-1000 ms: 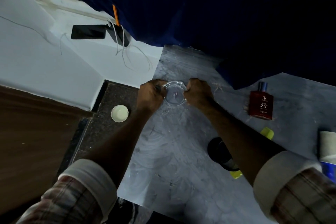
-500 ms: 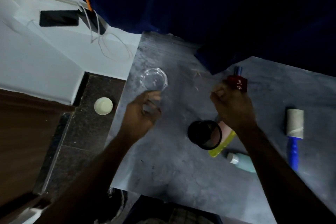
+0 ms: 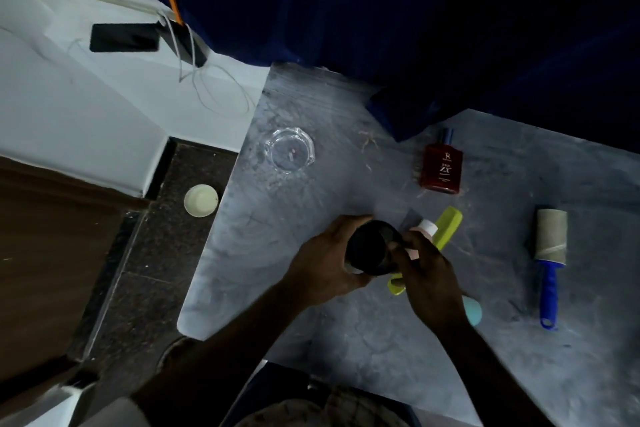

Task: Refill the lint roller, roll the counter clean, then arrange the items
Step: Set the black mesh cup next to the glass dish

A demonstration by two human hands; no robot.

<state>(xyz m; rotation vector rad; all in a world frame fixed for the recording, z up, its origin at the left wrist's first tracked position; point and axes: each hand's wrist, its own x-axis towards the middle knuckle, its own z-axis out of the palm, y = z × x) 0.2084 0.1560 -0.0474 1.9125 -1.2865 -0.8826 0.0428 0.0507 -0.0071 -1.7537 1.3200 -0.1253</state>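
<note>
The grey counter (image 3: pixel 311 340) carries all task items; a dark blue cloth (image 3: pixel 415 28) overhangs its far edge.

Hand state: the left hand (image 3: pixel 322 267) wraps the left wall of the black cup (image 3: pixel 372 248), fingers curled round it. The right hand (image 3: pixel 429 274) closes on the cup's right side with bent fingers. Whether it also touches the pink bottle (image 3: pixel 424 230) just beyond cannot be determined.

Lint roller (image 3: pixel 550 253): lies flat on the counter, well to the right of both hands and apart from every other item. Its long axis runs near-to-far — blue handle toward the person, roll head away. The right hand is the nearer one, and the handle end is the end presented to it.

Judgement: both hands are occupied with arranging the cup. Any reach for the roller calls for the right hand to release first, then travel rightward to the handle.

Other items, in descending size:
- red perfume bottle (image 3: pixel 441 166), lying flat beyond the hands
- glass ashtray (image 3: pixel 289 149), far left on the counter
- yellow-green comb (image 3: pixel 448 224), lying partly under the cup and right hand
- teal bottle (image 3: pixel 471 310), mostly hidden behind the right wrist
</note>
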